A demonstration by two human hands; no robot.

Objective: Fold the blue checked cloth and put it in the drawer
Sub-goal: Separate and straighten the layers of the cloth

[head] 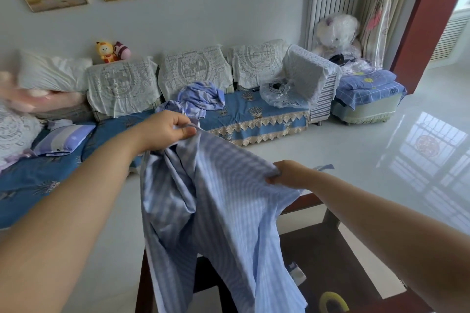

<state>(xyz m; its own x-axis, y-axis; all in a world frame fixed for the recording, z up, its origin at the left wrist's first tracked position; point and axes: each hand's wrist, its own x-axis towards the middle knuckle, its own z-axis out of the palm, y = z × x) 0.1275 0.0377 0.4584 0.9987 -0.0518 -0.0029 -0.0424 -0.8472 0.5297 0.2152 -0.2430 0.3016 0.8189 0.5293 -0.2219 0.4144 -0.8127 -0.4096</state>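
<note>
The blue checked cloth [216,211], pale blue with fine white lines, hangs unfolded in mid-air above a dark wooden table [330,249], its top edge stretched taut, its lower part draping in loose folds.

Both bare arms reach forward, the left hand [165,129] raised higher than the right hand [287,174]. Each hand's curled fingers pinch the blue checked cloth [216,211].

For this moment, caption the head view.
Both hands, left hand and right hand, hold the blue cloth up before the sofa.
</note>
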